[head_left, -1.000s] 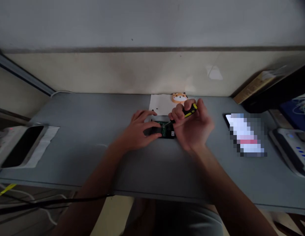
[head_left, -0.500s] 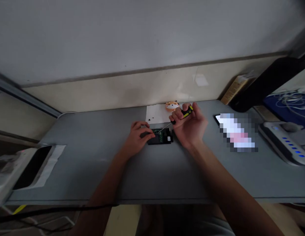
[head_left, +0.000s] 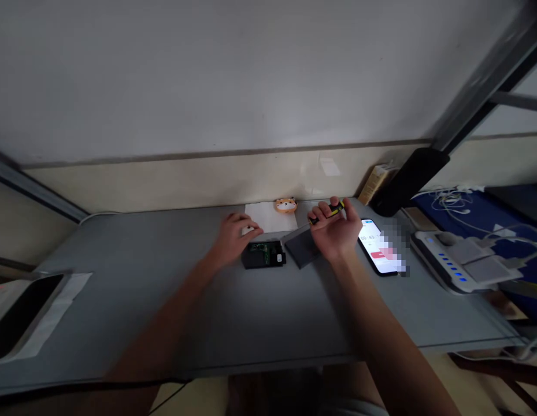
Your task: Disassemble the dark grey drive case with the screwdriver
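Note:
A black device [head_left: 255, 261] with an exposed green circuit board [head_left: 260, 247] lies on the desk. My left hand [head_left: 234, 238] is just above its left end, over the lower edge of a white paper [head_left: 268, 216]. Its thumb and index finger are pinched together; anything between them is too small to make out. My right hand [head_left: 335, 234] is closed around a black and yellow screwdriver [head_left: 335, 210]. The thin shaft points left and down, its tip near the device's upper right corner. Beneath the shaft, a dark flat panel [head_left: 302, 249] lies partly hidden by my right hand.
An orange animal-faced item [head_left: 286, 205] sits on the paper. Right of my hand lie a lit phone [head_left: 376, 254] and a power strip [head_left: 445, 266] with plugs and cables. A black cylinder [head_left: 411, 182] leans near a box [head_left: 374, 184]. A dark tablet-like item [head_left: 28, 306] lies left.
My left hand has lifted off the device towards the paper. The screwdriver tip has moved off the circuit board to the right. The view has turned right, and the dark panel now shows.

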`<control>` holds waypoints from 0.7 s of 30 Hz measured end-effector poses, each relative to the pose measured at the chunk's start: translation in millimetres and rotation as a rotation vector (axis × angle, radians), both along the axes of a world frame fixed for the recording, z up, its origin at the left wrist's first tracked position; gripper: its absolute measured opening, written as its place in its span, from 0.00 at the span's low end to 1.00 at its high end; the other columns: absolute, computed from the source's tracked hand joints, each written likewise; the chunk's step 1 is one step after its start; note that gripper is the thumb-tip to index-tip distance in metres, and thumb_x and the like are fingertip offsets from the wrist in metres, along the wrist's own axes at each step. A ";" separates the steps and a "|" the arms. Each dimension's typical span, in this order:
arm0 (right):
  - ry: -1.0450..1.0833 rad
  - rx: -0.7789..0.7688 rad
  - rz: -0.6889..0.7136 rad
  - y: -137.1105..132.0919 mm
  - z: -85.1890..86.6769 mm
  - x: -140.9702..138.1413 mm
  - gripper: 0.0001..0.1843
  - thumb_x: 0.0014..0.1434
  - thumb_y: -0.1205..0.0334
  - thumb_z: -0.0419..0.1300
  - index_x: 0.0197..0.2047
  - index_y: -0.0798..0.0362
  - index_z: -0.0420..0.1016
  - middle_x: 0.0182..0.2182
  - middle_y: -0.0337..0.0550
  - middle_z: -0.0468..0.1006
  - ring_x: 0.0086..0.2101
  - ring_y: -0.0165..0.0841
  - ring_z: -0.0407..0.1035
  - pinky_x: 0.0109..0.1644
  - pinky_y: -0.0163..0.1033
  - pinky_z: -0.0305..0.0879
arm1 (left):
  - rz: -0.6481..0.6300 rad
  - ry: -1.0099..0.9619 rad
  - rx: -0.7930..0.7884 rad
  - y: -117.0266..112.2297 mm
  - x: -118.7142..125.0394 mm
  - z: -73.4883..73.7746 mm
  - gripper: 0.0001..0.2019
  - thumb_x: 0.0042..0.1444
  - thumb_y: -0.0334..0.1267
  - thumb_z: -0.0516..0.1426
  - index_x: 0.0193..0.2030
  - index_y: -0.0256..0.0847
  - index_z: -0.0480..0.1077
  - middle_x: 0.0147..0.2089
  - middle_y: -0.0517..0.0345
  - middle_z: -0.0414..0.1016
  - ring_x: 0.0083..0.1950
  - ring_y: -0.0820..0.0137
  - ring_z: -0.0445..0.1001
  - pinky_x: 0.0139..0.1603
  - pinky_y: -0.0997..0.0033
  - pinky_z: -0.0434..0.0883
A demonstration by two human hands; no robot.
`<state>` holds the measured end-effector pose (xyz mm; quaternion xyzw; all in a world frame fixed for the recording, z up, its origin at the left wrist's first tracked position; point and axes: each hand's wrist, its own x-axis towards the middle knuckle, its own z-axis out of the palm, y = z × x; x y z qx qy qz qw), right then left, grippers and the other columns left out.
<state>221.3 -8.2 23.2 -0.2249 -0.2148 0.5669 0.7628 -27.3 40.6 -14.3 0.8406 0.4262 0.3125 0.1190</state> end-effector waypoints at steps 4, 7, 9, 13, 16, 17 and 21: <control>0.003 0.020 0.035 -0.8 1.7 -0.9 0.18 0.60 0.48 0.63 0.28 0.47 0.61 0.20 0.30 0.54 0.21 0.27 0.51 0.30 0.37 0.62 | -0.109 0.126 0.011 31.8 38.8 14.9 0.10 0.65 0.47 0.63 0.37 0.47 0.82 0.39 0.55 0.78 0.50 0.60 0.71 0.57 0.55 0.69; 0.026 0.002 0.055 0.1 3.6 -2.2 0.17 0.60 0.49 0.62 0.27 0.48 0.61 0.19 0.30 0.54 0.20 0.27 0.51 0.29 0.36 0.60 | -0.060 0.161 -0.041 46.9 66.2 15.7 0.07 0.65 0.43 0.63 0.40 0.46 0.83 0.37 0.56 0.78 0.48 0.60 0.71 0.55 0.57 0.68; 0.017 -0.010 0.054 1.4 4.4 -2.5 0.18 0.61 0.48 0.61 0.27 0.48 0.61 0.19 0.30 0.54 0.20 0.27 0.51 0.29 0.36 0.60 | -0.035 0.182 -0.088 51.1 78.3 11.2 0.06 0.65 0.41 0.64 0.42 0.45 0.83 0.35 0.56 0.78 0.45 0.61 0.72 0.54 0.57 0.68; -0.008 -0.013 0.044 2.2 5.2 -0.4 0.19 0.62 0.47 0.61 0.27 0.48 0.61 0.19 0.30 0.53 0.20 0.27 0.51 0.28 0.37 0.61 | -0.048 0.220 -0.132 49.9 82.4 3.4 0.03 0.63 0.37 0.65 0.38 0.44 0.83 0.34 0.56 0.79 0.48 0.57 0.73 0.54 0.55 0.68; -0.030 0.007 0.019 0.0 7.7 5.2 0.19 0.62 0.47 0.61 0.27 0.47 0.61 0.19 0.30 0.54 0.20 0.27 0.51 0.28 0.36 0.61 | -0.063 0.236 -0.124 38.9 71.7 7.7 0.04 0.64 0.37 0.64 0.42 0.45 0.82 0.42 0.54 0.82 0.55 0.55 0.73 0.58 0.52 0.66; -0.037 0.016 0.005 -1.1 9.5 7.8 0.19 0.62 0.47 0.61 0.27 0.47 0.61 0.20 0.30 0.54 0.20 0.27 0.51 0.28 0.36 0.61 | -0.066 0.236 -0.106 32.1 66.7 10.4 0.06 0.65 0.38 0.63 0.47 0.45 0.82 0.46 0.53 0.82 0.57 0.55 0.72 0.59 0.51 0.66; -0.124 0.032 -0.081 -6.7 21.2 18.2 0.18 0.63 0.47 0.60 0.27 0.47 0.61 0.20 0.31 0.53 0.20 0.29 0.50 0.28 0.38 0.60 | -0.132 0.214 -0.125 -10.1 45.1 14.7 0.20 0.67 0.46 0.62 0.62 0.45 0.74 0.60 0.50 0.79 0.63 0.56 0.72 0.65 0.50 0.66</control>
